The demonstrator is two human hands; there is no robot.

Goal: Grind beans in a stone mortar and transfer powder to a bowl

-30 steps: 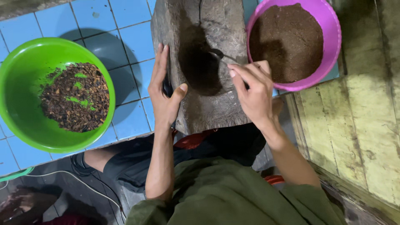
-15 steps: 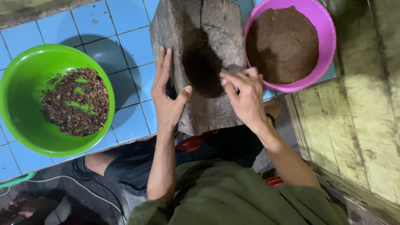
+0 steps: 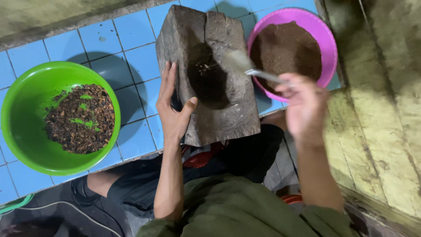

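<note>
A: On the blue tiled floor (image 3: 131, 30), count: one wooden block mortar (image 3: 206, 74), two bowls, one spoon (image 3: 245, 66). Two hands, same person.

B: Contents?

A: Green bowl (image 3: 17, 131) at the floor's left edge: a heap of dark brown chopped bits with a few green flecks. Pink bowl (image 3: 329, 48) near the right edge, just beside the mortar: fine dark brown powder, spread nearly across it. Mortar hollow: dark, a few pale specks near the top, otherwise can't tell what's in it.

B: Where's the mortar?

A: Between the two bowls, upper middle of the floor, its near end by the person's lap. Well apart from the green bowl.

B: Hands?

A: Left hand (image 3: 173, 109) lies flat against the mortar's left side, fingers stretched up along the wood, thumb hooked on the top face beside the hollow. Grip spread out, bracing the block, not clenched. Right hand (image 3: 305, 105) blurred, near the pink bowl's lower rim; grip closed around the spoon handle. Spoon head, blurred too, sits between the mortar's right edge and the pink bowl's rim.
</note>
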